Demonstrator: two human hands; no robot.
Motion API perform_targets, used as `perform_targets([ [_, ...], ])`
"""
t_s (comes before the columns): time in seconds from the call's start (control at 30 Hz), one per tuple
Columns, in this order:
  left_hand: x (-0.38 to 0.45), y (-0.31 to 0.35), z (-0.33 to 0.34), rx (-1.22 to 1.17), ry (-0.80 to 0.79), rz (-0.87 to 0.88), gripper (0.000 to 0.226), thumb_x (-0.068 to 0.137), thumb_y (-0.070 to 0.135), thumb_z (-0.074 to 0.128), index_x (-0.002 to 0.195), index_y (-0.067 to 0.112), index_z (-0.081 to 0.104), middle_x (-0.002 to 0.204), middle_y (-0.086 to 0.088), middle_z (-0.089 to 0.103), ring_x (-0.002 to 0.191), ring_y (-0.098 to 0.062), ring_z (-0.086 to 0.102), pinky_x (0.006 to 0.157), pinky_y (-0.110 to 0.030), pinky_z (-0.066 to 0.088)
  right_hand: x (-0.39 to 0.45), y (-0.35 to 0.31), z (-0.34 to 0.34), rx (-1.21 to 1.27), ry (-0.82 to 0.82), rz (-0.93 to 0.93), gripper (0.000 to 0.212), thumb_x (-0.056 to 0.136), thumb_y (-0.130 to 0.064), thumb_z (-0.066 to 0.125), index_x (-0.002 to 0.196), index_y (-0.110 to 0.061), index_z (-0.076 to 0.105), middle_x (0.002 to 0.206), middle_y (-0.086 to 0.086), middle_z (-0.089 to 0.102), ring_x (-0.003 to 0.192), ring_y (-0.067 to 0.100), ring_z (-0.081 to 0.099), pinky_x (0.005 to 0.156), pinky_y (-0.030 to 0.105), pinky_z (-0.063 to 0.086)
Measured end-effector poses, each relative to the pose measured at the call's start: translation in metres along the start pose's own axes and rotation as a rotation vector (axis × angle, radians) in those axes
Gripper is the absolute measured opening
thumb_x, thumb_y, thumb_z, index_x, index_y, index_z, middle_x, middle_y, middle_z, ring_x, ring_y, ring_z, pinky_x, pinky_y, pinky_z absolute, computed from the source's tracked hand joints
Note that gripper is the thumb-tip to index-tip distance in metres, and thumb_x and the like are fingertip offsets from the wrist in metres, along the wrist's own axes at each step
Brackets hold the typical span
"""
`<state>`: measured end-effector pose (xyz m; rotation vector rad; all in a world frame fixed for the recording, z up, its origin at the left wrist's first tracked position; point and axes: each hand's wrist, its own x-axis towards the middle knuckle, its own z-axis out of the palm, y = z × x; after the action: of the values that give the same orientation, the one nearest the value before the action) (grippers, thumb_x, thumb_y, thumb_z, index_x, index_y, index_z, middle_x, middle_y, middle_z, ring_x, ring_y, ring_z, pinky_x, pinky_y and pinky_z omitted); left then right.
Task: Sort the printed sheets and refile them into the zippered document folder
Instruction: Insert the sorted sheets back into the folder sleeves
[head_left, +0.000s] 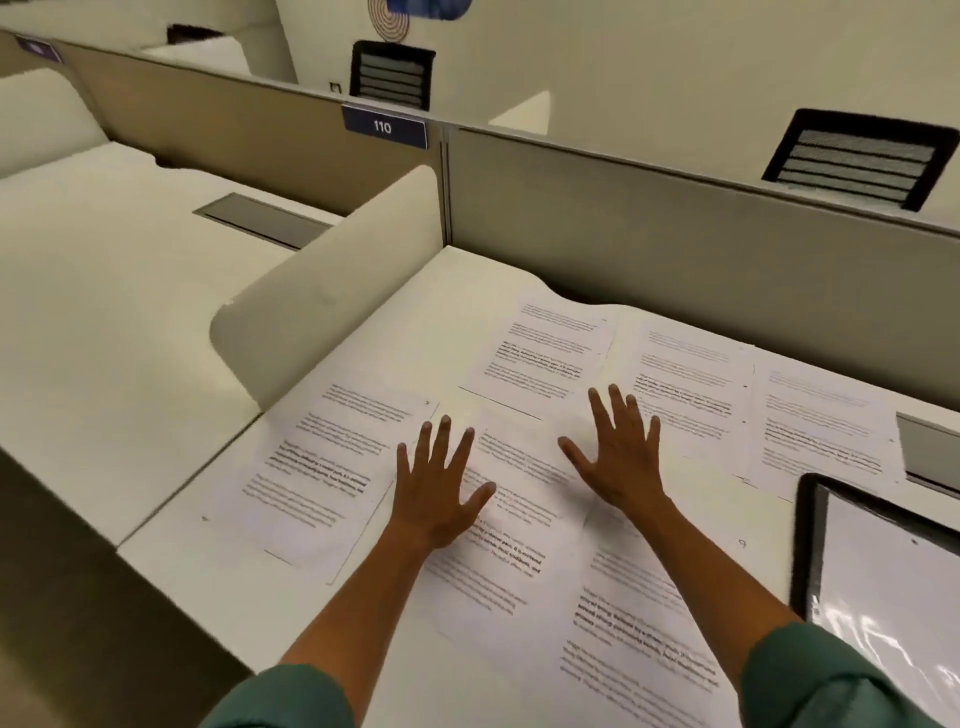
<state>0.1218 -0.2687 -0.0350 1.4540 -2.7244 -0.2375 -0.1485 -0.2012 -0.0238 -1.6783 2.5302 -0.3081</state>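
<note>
Hands flat, fingers spread: left hand (435, 488) and right hand (621, 457) flanking middle sheet (511, 499), long axis running away; document folder (883, 571) far right, nearer right hand.

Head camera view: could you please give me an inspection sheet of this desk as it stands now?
Surface: white desk, mostly covered by paper.
Job's things: printed sheets spread out face up, several overlapping; black-edged document folder at the right edge, partly out of frame, with a clear, shiny face.
Clutter: nothing seen.
Hands: left hand and right hand both spread with straight fingers over the middle sheets, gripping nothing.
Cables: nothing seen; grey hatch on the neighbouring desk.
Surroundings: beige partition behind, side divider on the left, sign reading 110, black chair backs beyond.
</note>
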Motion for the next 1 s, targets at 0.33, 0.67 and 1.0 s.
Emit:
perform_targets([
  [0.33,0.142,-0.015,0.023,-0.07,-0.034,0.148,0.092,0.082,0.08,-0.006,0.158,0.027,-0.003,0.163,-0.002,-0.017,0.151,-0.024,-0.013,0.122,-0.054,0.002,0.104,0.018,0.03,0.023,-0.053,0.151,0.098,0.077,-0.088,0.012,0.156,-0.031,-0.002,0.166,0.001,-0.004,0.153,0.024,-0.004,0.119,0.056,-0.005],
  [0.67,0.221,-0.009,0.045,-0.049,0.057,0.199,0.077,0.094,0.067,0.026,0.157,0.024,0.019,0.166,-0.006,0.004,0.153,-0.025,0.003,0.12,-0.055,0.012,0.196,0.044,0.042,0.022,-0.094,0.143,0.112,0.068,-0.098,0.022,0.154,-0.034,-0.011,0.165,0.004,-0.011,0.152,0.024,-0.011,0.118,0.058,-0.008],
  [1.0,0.225,-0.005,0.049,-0.045,0.09,0.18,0.074,0.095,0.064,0.03,0.156,0.023,0.024,0.165,-0.006,0.008,0.153,-0.025,0.006,0.12,-0.056,0.014,0.213,0.046,0.045,0.068,-0.041,0.09,0.11,0.068,-0.096,0.029,0.154,-0.037,-0.006,0.166,0.001,0.006,0.152,0.022,-0.003,0.119,0.058,-0.005],
])
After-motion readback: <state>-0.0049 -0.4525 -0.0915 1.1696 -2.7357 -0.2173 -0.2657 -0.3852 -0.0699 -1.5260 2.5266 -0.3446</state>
